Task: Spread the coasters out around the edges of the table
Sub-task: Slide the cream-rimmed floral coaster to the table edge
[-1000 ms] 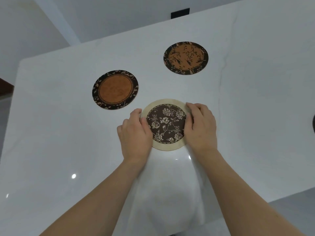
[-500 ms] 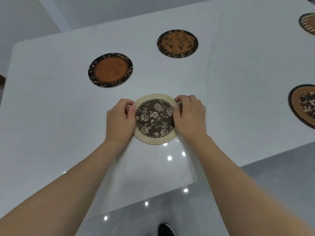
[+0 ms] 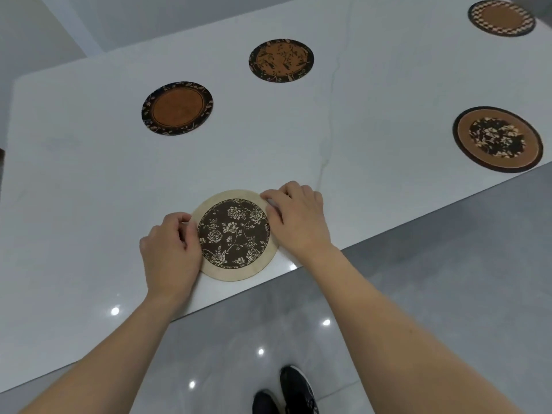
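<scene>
A round floral coaster [image 3: 234, 234], dark brown with a pale beige rim, lies flat on the white table [image 3: 89, 180] close to its near edge. My left hand [image 3: 170, 249] grips its left rim and my right hand [image 3: 298, 218] grips its right rim. Four more coasters lie on the table: a black-rimmed orange one [image 3: 177, 108] at the far left, a dark leafy one [image 3: 281, 60] beyond the middle, a brown one with a dark flower centre [image 3: 497, 139] near the right edge, and a checker-rimmed one [image 3: 501, 18] at the far right corner.
The table's near edge runs diagonally from lower left to upper right, just below the held coaster. Below it is glossy grey floor [image 3: 418, 294] with my black shoes [image 3: 286, 392]. A thin crack line [image 3: 331, 115] crosses the tabletop.
Both hands have slid the floral coaster toward the near edge of the table. The view has dropped and widened, bringing the two right-hand coasters, the floor and my shoes into sight.
</scene>
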